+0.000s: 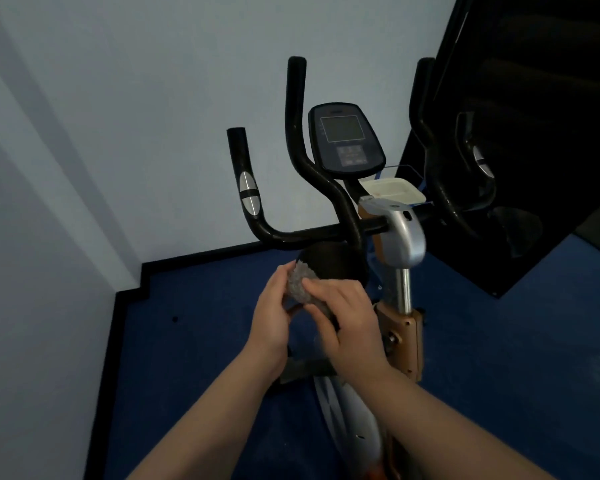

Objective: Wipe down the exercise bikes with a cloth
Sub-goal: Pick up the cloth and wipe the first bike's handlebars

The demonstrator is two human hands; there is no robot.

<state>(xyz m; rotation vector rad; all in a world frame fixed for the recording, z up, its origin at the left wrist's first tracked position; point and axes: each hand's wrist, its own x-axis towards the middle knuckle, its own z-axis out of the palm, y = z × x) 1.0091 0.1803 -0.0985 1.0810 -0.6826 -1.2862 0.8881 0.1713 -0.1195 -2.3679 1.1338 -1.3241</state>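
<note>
Cloth (300, 284): grey, coarse-textured, bunched into a wad; held between both hands in front of the bike, below the handlebars. Left hand (271, 322): fingers curled round the wad's left side. Right hand (343, 315): fingers curled over its right side, covering part of it. Exercise bike (400, 237): black curved handlebars (293, 143) with silver grip sensor, dark console (345, 138) with grey screen, silver and tan stem. White tray (394, 190): behind the console; contents cannot be told. Blue floor (194, 341), pale wall (136, 98), black panel (534, 64) to the right.
</note>
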